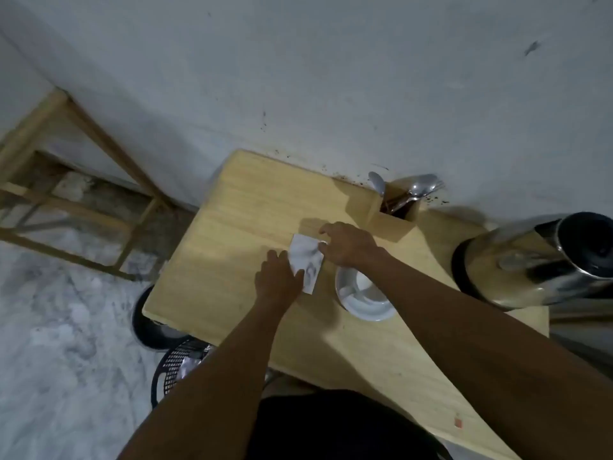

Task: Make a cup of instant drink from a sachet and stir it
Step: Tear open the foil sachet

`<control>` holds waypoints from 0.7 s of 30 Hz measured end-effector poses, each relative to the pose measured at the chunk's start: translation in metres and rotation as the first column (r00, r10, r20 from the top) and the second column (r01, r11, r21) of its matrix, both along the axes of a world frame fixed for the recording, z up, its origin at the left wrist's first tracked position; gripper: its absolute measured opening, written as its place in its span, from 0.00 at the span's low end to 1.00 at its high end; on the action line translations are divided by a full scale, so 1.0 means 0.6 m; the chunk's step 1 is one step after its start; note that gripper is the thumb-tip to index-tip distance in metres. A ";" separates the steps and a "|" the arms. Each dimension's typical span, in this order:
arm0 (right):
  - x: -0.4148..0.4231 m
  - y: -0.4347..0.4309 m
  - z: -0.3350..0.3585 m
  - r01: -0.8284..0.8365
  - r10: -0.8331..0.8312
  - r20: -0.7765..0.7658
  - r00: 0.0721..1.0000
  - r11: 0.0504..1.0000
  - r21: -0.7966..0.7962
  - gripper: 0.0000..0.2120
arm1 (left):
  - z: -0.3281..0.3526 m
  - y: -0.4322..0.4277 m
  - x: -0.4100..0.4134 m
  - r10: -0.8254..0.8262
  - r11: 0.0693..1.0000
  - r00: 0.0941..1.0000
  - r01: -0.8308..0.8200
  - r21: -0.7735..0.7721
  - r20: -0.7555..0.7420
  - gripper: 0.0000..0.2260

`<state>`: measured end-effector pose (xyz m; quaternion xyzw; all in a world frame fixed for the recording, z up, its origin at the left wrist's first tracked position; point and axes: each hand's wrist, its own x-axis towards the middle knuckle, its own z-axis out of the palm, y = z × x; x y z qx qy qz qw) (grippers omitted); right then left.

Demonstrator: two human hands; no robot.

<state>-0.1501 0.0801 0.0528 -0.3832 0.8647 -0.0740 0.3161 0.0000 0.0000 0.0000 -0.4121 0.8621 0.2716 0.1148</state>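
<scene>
Both hands on the sachet (306,262) right now, out over the middle of the worktop (232,207), a bit toward the far edge. Left hand (277,280) pinching the near end, right hand (348,245) clamped on the far corner. Looks like a tear setup, not started as far as can be told.

Handling-wise: thin, white, crinkly packet, basically weightless, floppy in the middle. Probably slick film, so best gripped right at the top seam with fingertips close together on either side of the tear line, otherwise just stretches or slips. Powder inside will puff out if yanked, so a short, controlled rip seems wise.

White cup (363,293) sitting just beside the packet toward the right, partly under the right forearm, easy to knock. Steel kettle (537,263) near the right edge, heavy and maybe hot, can't tell. Spoons in the wooden holder (393,217) by the far edge, ready for stirring later.
</scene>
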 end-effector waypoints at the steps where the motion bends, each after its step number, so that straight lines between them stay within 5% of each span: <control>1: 0.000 -0.009 -0.006 0.009 -0.009 -0.008 1.000 0.999 0.038 0.22 | 0.001 -0.004 -0.001 -0.019 0.999 1.000 0.019 -0.044 0.011 0.21; 10: 0.013 -0.046 -0.054 0.120 -0.107 -0.110 0.988 0.986 0.112 0.10 | -0.020 -0.011 0.006 -0.053 0.993 0.998 0.048 -0.106 -0.045 0.21; 15: 0.005 -0.043 -0.041 0.298 -0.278 0.193 0.941 0.951 -0.085 0.05 | -0.014 -0.030 0.001 0.046 0.986 0.990 -0.066 -0.150 -0.130 0.24; 18: 0.009 -0.023 -0.001 0.415 -0.331 0.347 0.878 0.887 -0.204 0.09 | 0.014 -0.064 -0.010 0.236 0.970 0.919 -0.203 0.134 -0.314 0.24; 21: 0.019 -0.003 0.043 0.514 -0.358 0.448 0.819 0.805 -0.297 0.08 | 0.058 -0.103 -0.017 0.253 0.899 0.851 -0.031 0.438 -0.460 0.11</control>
